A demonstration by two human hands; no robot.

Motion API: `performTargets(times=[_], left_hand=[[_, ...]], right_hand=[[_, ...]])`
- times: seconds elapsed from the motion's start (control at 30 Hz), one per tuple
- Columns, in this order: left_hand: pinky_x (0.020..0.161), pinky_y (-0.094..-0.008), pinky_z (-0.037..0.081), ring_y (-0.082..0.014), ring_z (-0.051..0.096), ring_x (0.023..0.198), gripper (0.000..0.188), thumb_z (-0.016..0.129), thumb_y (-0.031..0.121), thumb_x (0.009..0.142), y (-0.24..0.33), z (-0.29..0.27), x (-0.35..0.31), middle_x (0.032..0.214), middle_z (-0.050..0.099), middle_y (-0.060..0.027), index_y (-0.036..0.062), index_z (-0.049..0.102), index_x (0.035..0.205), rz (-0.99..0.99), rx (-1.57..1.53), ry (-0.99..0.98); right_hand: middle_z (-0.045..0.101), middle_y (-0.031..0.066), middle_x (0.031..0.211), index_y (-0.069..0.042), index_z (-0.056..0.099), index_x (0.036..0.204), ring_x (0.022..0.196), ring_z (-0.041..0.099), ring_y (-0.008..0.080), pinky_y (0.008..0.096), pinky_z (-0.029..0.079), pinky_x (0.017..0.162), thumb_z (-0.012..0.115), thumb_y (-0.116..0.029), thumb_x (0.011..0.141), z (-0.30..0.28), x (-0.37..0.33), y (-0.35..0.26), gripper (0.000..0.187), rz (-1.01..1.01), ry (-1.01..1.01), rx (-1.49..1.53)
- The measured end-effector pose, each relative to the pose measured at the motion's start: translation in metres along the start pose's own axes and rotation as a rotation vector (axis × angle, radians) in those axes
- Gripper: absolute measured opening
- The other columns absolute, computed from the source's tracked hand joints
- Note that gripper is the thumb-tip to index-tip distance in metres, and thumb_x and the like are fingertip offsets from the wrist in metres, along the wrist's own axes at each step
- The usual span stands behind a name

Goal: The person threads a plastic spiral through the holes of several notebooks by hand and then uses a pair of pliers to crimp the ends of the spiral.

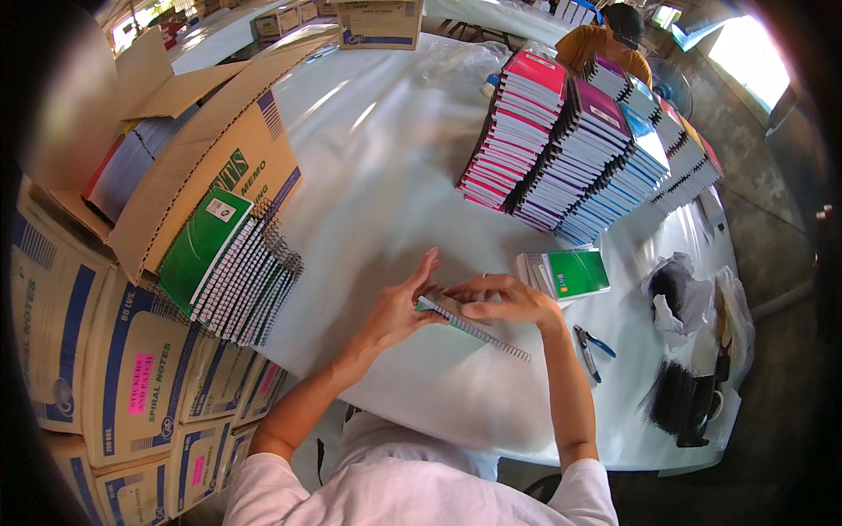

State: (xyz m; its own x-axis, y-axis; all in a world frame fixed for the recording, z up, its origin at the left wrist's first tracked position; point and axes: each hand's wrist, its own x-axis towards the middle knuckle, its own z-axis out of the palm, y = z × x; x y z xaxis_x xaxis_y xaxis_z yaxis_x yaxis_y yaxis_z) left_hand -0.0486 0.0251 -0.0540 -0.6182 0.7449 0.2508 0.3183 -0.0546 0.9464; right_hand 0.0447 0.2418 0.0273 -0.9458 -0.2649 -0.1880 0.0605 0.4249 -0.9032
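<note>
A spiral notebook [465,325] is held edge-up over the table in front of me, its wire coil facing me. The coil's loose end sticks out past the notebook toward the lower right. My left hand [396,309] grips the notebook's left end, index finger raised. Curled over its far side, the fingers of my right hand [509,299] rest against the notebook, partly hiding it. Just beyond my right hand lie several small green-covered notebooks [576,273]. Pliers with blue handles [591,349] lie spread on the table to the right of my right forearm.
Coil-bound green notebooks [205,244] are stacked at left, beside an open carton [219,167]. More cartons [132,377] are piled below. Tall stacks of coloured notebooks [526,123] stand far right, a person [605,44] behind them. Black coils [675,399] and crumpled wrapping [688,307] lie right.
</note>
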Motion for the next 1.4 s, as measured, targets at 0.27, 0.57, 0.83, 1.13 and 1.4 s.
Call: performTargets(times=[0.27,0.57,0.83,1.13,1.4], left_hand=[[0.096,-0.0355,0.052,-0.0295,0.058,0.122,0.116,0.087,0.016,0.069,0.004,-0.004,0.001,0.149,0.040,-0.0217,0.0177,0.010,0.156,-0.136,0.056,0.001],[0.087,-0.0318,0.053,-0.0166,0.066,0.099,0.089,0.081,0.029,0.080,0.001,-0.008,-0.006,0.128,0.063,-0.0165,0.0087,0.030,0.151,-0.170,0.046,-0.106],[0.079,-0.0220,0.050,-0.0061,0.059,0.088,0.042,0.067,0.025,0.094,0.021,-0.002,-0.009,0.118,0.070,-0.0071,0.0051,0.060,0.131,-0.141,-0.142,-0.162],[0.101,-0.0387,0.046,-0.0250,0.057,0.123,0.051,0.067,0.013,0.091,0.083,-0.019,-0.022,0.136,0.058,-0.0128,0.0066,0.051,0.139,0.212,0.343,-0.127],[0.102,-0.0512,0.044,-0.0323,0.055,0.124,0.059,0.059,0.033,0.095,0.043,0.029,-0.044,0.139,0.055,-0.0129,0.0117,0.041,0.146,0.181,0.870,0.000]], right_hand=[[0.065,0.0115,0.113,-0.008,0.067,0.124,0.099,0.061,0.0221,0.0339,0.046,0.088,0.069,-0.054,0.083,-0.006,0.017,-0.006,0.062,0.156,0.020,-0.239],[0.064,0.0130,0.107,-0.013,0.070,0.119,0.100,0.061,0.0296,0.0392,0.048,0.088,0.072,-0.054,0.080,0.005,0.019,-0.007,0.057,0.172,0.200,-0.354],[0.065,0.0136,0.111,-0.009,0.071,0.105,0.103,0.061,0.0314,0.0405,0.049,0.088,0.068,-0.019,0.089,0.020,-0.028,0.008,0.019,-0.190,0.739,-0.776],[0.053,0.0175,0.132,-0.014,0.061,0.126,0.122,0.049,0.0338,0.0498,0.034,0.106,0.069,-0.019,0.089,0.040,-0.184,0.081,0.039,0.641,0.916,-1.056],[0.056,0.0157,0.105,-0.011,0.065,0.124,0.094,0.058,0.0305,0.0361,0.052,0.078,0.064,0.004,0.083,0.096,-0.147,0.060,0.044,0.156,1.033,-0.715]])
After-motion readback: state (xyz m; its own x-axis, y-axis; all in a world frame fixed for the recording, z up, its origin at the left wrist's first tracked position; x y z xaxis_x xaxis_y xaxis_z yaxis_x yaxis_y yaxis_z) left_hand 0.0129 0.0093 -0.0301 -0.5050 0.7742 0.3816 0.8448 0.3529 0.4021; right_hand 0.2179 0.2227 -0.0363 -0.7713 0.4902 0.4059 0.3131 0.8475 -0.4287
